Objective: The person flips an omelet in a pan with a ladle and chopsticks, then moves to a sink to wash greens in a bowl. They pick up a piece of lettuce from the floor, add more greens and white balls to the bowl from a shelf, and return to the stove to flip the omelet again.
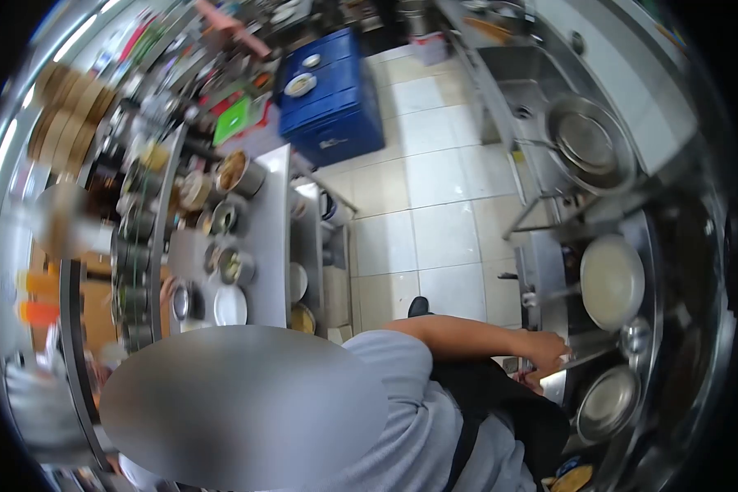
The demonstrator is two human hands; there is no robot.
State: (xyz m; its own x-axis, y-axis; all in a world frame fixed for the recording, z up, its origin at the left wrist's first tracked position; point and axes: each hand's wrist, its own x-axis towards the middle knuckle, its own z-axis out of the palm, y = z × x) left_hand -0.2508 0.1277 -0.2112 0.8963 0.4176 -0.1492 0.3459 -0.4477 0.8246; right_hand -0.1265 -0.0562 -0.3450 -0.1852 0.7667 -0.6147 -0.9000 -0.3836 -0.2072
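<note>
Head view, fisheye, looking down on a narrow kitchen. The right hand (549,351) is out at the front edge of the stove (541,271), palm down and fingers curled. A metal handle runs from it toward a ladle (635,336), but I cannot tell whether the hand grips it or just rests there. The left hand (527,379) is only a pinkish sliver just under the right one, so whether it is open or closed cannot be told.

Just beyond the ladle is a pan (612,281) full of something pale and smooth. Nearer the body sits a second pan (607,403), which looks empty. A big steel pan (586,143) lies in the sink (512,70) further up.

Across the tiled floor (435,205) is a counter (269,238) crowded with bowls and pots, with a white plate (230,305) near its close end. A blue cooler (332,94) stands past it.

Progress, as a judgement: cooking is under way, one pan is filled, the near pan is not yet used, and the plate looks bare. Serving is left.
</note>
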